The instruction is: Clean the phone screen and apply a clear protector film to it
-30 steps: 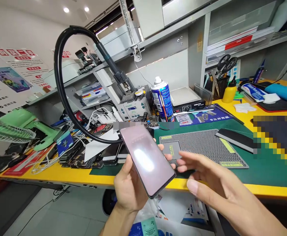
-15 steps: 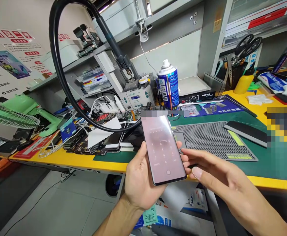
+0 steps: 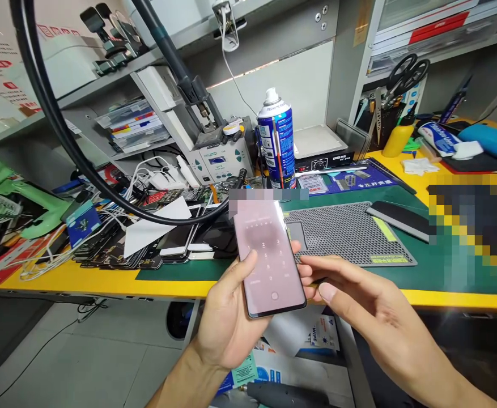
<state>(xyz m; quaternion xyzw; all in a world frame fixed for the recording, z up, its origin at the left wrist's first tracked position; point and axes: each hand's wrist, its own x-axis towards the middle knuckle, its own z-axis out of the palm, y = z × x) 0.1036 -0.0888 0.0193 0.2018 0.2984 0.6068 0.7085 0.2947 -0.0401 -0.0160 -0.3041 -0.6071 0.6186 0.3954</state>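
A smartphone (image 3: pixel 269 266) lies in my left hand (image 3: pixel 226 311), its lit screen showing a number keypad and a round mark near the bottom. The fingers wrap behind it and their tips show at its right edge, while the thumb rests over the left side of the screen. Close to that right edge is my right hand (image 3: pixel 371 306), thumb and forefinger apart and nothing visible between them. Its fingertips are next to my left fingertips; I cannot tell whether they touch. A pixelated patch hides the phone's top end.
Behind the phone stand a blue spray can (image 3: pixel 276 141) and a grey control box (image 3: pixel 222 158). A perforated mat (image 3: pixel 345 232) with a dark grey bar (image 3: pixel 401 220) lies on the green bench mat. A black hose (image 3: pixel 73 153) arches at left. Below is an open drawer (image 3: pixel 316 374).
My left thumb has moved from the phone's left edge onto its screen. The view has shifted, so bench items appear further left. My right hand keeps about the same place beside the phone.
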